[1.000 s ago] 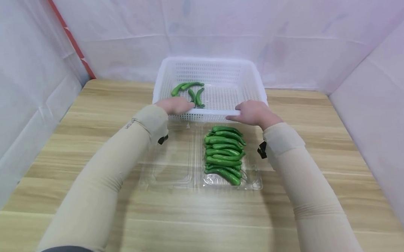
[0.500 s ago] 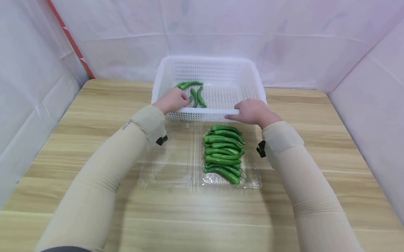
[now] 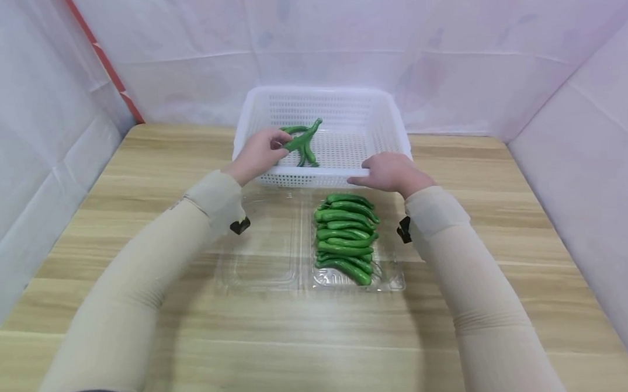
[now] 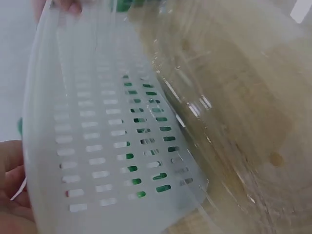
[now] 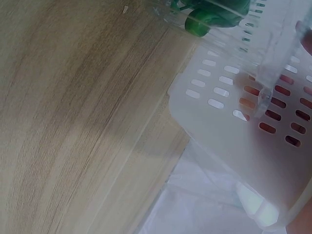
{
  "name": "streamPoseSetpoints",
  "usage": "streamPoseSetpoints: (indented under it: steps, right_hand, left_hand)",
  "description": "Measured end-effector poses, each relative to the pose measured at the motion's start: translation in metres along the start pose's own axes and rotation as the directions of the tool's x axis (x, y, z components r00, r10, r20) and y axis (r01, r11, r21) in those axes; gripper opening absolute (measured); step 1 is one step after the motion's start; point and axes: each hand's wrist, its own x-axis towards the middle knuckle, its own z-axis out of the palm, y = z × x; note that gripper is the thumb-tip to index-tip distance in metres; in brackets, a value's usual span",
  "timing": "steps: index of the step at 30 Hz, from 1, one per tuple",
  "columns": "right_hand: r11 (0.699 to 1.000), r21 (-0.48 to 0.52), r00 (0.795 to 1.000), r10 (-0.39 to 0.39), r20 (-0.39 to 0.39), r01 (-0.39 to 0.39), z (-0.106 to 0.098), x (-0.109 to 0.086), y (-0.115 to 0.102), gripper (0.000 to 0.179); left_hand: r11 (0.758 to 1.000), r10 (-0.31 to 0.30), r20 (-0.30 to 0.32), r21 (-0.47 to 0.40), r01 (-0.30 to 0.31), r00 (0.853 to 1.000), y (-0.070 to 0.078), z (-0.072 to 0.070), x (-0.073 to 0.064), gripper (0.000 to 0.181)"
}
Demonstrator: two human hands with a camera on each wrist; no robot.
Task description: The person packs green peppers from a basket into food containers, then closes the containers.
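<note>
My left hand [image 3: 258, 155] pinches a long green chili pepper [image 3: 305, 138] over the left side of a white perforated basket [image 3: 334, 173], its tip pointing up and to the right. Several other green peppers [image 3: 310, 153] lie below it on the basket's floor, partly hidden. My right hand [image 3: 393, 174] grips the basket's front rim, thumb outside. In front of the basket lies a hinged clear plastic clamshell box [image 3: 386, 279]; a stacked row of green peppers [image 3: 345, 232] fills its right half. In the left wrist view, the basket's wall [image 4: 92, 122] hides part of my hand [image 4: 10, 180].
The box's flat transparent left half [image 3: 266, 245] lies opened out on the wooden table [image 3: 299, 348]. White sheeting [image 3: 328, 37] hangs behind the basket and along both sides. A red strip [image 3: 100, 59] runs down the left corner.
My left hand has reached into the basket and lifted a pepper, now raised and drawn slightly left. My right hand stays on the rim; the peppers in the box have not moved.
</note>
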Motion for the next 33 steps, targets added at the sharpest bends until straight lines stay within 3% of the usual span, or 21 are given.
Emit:
streamPoseSetpoints:
  steps: [3, 6, 12, 18, 24, 27, 30, 33]
  right_hand:
    - [1.000, -0.003, 1.000, 0.003, 0.017, -0.003, 0.000, 0.000, 0.000, 0.075]
    - [1.000, -0.001, 1.000, 0.009, 0.019, -0.009, 0.000, 0.000, 0.002, 0.075]
    - [1.000, 0.013, 1.000, 0.009, -0.014, -0.009, -0.001, -0.002, 0.002, 0.055]
    - [1.000, 0.008, 1.000, 0.022, -0.017, -0.022, -0.001, -0.005, 0.000, 0.052]
    - [1.000, -0.003, 1.000, 0.020, -0.024, -0.020, -0.001, -0.004, -0.001, 0.054]
    - [1.000, -0.006, 0.999, 0.026, -0.024, -0.026, 0.000, -0.004, 0.000, 0.054]
    - [1.000, -0.002, 0.999, 0.029, -0.022, -0.029, 0.000, -0.004, 0.000, 0.054]
    - [1.000, -0.002, 0.999, 0.028, -0.021, -0.028, 0.001, -0.004, 0.000, 0.054]
  left_hand:
    - [0.993, 0.116, -0.007, 0.036, -0.115, 0.993, 0.009, 0.004, -0.012, 0.026]
    - [0.971, 0.225, 0.020, 0.074, -0.226, 0.974, 0.022, 0.013, -0.028, 0.023]
    - [0.928, 0.339, 0.175, 0.102, -0.359, 0.924, 0.041, 0.029, -0.056, 0.021]
    - [0.873, 0.382, 0.351, 0.165, -0.458, 0.855, 0.054, 0.045, -0.080, 0.025]
    - [0.782, 0.414, 0.527, 0.212, -0.587, 0.742, 0.059, 0.062, -0.101, 0.023]
    - [0.739, 0.421, 0.579, 0.227, -0.634, 0.698, 0.060, 0.069, -0.109, 0.018]
    - [0.713, 0.402, 0.619, 0.251, -0.655, 0.675, 0.061, 0.076, -0.114, 0.015]
    - [0.688, 0.371, 0.640, 0.297, -0.662, 0.673, 0.060, 0.082, -0.116, 0.009]
